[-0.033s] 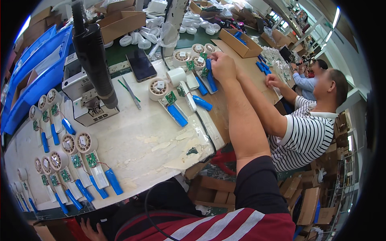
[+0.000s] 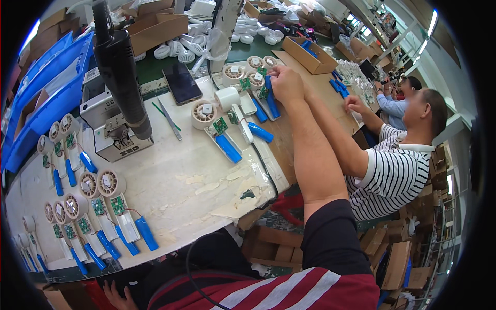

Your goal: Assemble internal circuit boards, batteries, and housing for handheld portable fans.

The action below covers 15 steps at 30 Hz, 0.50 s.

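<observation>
My right hand (image 2: 285, 83) reaches to the far side of the bench, fingers curled closed at the upper end of a blue cylindrical battery (image 2: 272, 98). What lies between the fingertips is hidden. Around it are opened handheld fans with round cream heads (image 2: 256, 80), green circuit boards (image 2: 262, 93) and blue cells. Closer to me lie another opened fan (image 2: 205, 114) and its battery (image 2: 228, 148). Low at the left, my left hand (image 2: 118, 296) rests by my dark-clothed lap, fingers spread, holding nothing.
A soldering station (image 2: 116, 139) with a black tool stands at left, before blue bins (image 2: 46, 98). Tweezers (image 2: 170, 120) and a phone (image 2: 181, 85) lie nearby. Several opened fans (image 2: 75, 206) line the left edge. A co-worker's arm (image 2: 336, 129) passes beside mine.
The co-worker's other hand has shifted slightly to the right. My right arm has moved barely at all, and the fans lie where they were.
</observation>
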{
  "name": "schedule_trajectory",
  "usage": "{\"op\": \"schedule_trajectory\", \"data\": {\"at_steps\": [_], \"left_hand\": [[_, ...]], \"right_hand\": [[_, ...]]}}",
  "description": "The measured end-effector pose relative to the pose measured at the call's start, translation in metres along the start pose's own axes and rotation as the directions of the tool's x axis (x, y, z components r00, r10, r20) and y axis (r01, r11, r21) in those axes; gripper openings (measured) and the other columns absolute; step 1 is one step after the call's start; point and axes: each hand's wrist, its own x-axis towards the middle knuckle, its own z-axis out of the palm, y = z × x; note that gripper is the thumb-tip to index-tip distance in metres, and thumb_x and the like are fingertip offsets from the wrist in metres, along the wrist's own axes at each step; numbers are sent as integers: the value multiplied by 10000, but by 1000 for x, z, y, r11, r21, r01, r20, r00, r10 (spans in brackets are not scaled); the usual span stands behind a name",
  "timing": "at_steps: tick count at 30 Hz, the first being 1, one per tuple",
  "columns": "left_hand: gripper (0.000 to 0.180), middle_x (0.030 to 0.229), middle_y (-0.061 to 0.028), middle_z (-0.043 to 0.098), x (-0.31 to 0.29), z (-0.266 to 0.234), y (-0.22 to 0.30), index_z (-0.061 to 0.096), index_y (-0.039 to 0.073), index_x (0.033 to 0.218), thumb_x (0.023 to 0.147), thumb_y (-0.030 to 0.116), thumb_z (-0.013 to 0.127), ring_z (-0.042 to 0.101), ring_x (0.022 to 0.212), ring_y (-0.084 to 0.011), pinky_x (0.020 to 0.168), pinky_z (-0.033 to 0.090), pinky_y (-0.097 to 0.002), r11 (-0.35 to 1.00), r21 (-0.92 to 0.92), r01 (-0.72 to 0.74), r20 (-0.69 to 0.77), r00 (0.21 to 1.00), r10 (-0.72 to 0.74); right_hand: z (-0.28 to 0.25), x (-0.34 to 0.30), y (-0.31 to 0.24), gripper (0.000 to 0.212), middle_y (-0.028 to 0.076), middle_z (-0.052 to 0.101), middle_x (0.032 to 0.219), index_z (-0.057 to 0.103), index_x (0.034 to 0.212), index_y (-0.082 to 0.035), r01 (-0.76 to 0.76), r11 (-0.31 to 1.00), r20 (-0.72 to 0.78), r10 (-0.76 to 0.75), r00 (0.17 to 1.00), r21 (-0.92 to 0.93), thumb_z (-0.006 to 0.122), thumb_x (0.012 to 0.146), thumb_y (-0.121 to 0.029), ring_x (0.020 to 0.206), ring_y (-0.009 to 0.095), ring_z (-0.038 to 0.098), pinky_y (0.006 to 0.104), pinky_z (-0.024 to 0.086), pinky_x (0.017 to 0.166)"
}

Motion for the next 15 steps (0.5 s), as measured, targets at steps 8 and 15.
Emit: {"op": "schedule_trajectory", "data": {"at_steps": [8, 15], "left_hand": [[571, 1547, -245, 528, 6, -10, 14, 676, 52, 1385, 986, 459, 703, 454, 1443, -454, 1199, 362, -557, 994, 50, 97, 104, 989, -102], [572, 1536, -247, 541, 7, -5, 13, 685, 47, 1372, 989, 471, 697, 473, 1422, -467, 1194, 365, -561, 998, 27, 56, 73, 996, -58]], "right_hand": [[-12, -2, -34, 304, 208, 776, 1049, 774, 1100, -31, -151, 988, -109, 150, 983, -3, 731, 841, -185, 991, 358, 750, 445, 584, 878], [-7, -71, -89, 317, 203, 763, 1006, 759, 1119, -23, -60, 997, 170, 68, 983, -54, 719, 860, -203, 942, 363, 741, 449, 581, 862]]}}
